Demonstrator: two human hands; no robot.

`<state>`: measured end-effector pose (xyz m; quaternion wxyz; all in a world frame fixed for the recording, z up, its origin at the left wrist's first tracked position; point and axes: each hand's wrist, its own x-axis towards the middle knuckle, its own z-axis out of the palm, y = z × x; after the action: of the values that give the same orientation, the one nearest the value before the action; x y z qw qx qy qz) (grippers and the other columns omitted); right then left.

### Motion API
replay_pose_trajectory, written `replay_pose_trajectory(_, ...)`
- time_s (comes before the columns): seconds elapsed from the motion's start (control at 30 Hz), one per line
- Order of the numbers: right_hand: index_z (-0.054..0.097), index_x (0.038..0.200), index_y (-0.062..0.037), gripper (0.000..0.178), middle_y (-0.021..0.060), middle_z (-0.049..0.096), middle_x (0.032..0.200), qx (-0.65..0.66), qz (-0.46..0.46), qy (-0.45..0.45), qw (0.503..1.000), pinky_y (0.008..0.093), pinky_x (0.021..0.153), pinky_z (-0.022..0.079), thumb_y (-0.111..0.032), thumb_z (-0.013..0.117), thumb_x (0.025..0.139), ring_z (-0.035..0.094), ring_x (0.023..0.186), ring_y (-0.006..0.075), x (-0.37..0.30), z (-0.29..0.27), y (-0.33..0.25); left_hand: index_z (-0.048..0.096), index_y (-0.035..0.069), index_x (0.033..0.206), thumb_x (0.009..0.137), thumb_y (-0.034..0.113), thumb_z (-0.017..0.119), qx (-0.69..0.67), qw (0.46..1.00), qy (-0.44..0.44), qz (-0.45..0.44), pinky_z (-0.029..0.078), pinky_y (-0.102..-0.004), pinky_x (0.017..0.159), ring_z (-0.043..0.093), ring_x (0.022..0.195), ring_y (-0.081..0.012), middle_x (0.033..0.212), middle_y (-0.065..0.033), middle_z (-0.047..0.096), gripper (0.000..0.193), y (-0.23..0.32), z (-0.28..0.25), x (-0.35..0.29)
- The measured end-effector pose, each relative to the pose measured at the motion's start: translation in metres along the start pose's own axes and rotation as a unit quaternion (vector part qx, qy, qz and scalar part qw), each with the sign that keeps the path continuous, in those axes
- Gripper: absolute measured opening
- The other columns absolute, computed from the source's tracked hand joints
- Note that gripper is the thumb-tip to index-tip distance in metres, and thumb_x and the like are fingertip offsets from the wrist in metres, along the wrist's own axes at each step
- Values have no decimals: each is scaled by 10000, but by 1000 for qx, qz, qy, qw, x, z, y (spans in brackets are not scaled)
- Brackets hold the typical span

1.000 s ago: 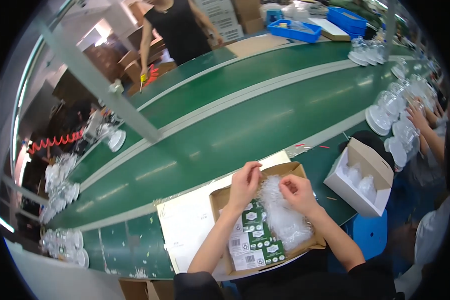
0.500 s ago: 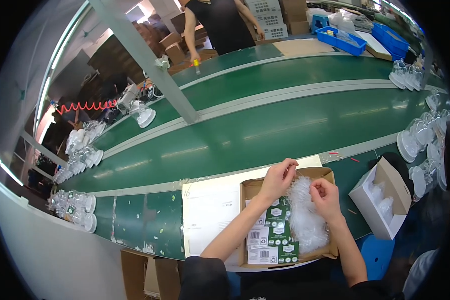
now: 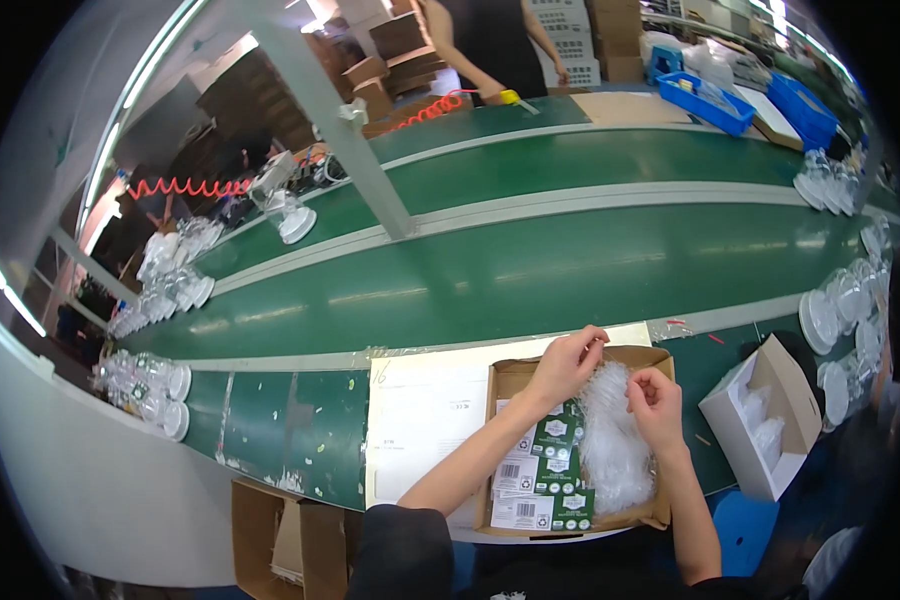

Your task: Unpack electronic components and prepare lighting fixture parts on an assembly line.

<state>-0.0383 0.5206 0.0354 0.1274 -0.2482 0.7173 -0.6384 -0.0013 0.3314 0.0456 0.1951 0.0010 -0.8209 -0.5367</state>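
Observation:
A shallow cardboard box (image 3: 504,380) lies in front of me on white paper sheets (image 3: 410,420). On its left side are stacks of green-and-white printed cards (image 3: 552,468). A heap of clear, crinkled plastic pieces (image 3: 615,465), thin and strand-like towards the top, fills the right side. Above the heap's far left edge is my left hand (image 3: 570,366), fingertips pinched together. My right hand (image 3: 656,408) hovers over the heap's right side, its thumb and finger also closed. Whatever the two hands pinch is too small to make out.
A white carton (image 3: 765,420) with clear plastic inside stands to the right. Clear domed items with white bases (image 3: 820,322) crowd the right edge; more (image 3: 175,420) sit far left. Beyond the green conveyor (image 3: 530,260), a person holds a yellow tool (image 3: 511,97) on a red coiled hose.
My hands keep nearly the same pinched pose over the box. The view has shifted slightly. Across the conveyor, the person's hand with the yellow tool has moved to the right.

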Motion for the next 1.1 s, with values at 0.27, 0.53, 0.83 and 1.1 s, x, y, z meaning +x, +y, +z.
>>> replay_pose_trajectory(0.27,557,809,-1,61,19,599,675,8,-8,8,1000,185,513,456,-19,539,864,563,558,51,0,2,0,573,-1,975,910,56,513,-6,1000,9,11,453,-269,542,576,564,-128,676,-74,607,105,-3,-1,-1)
replay_pose_trajectory(0.53,512,728,-20,194,33,566,630,9,-29,-19,999,203,472,404,-68,458,908,531,530,72,-1,0,0,578,8,980,911,71,517,4,1000,-4,21,461,-280,549,581,562,-147,666,-85,624,112,-1,-1,-2)
replay_pose_trajectory(0.83,555,738,8,213,34,592,639,10,-2,-39,999,213,507,437,-86,504,922,564,551,75,-3,-4,0,588,1,980,919,66,516,17,1000,-24,-6,470,-256,565,595,587,-126,676,-77,623,114,-2,1,-2)
replay_pose_trajectory(1.1,615,815,10,138,25,637,711,36,-1,3,999,200,526,456,-103,588,889,579,576,61,0,0,0,599,-5,966,922,61,522,-5,1000,-6,-11,451,-226,541,569,578,-92,645,-42,599,111,-1,1,0)
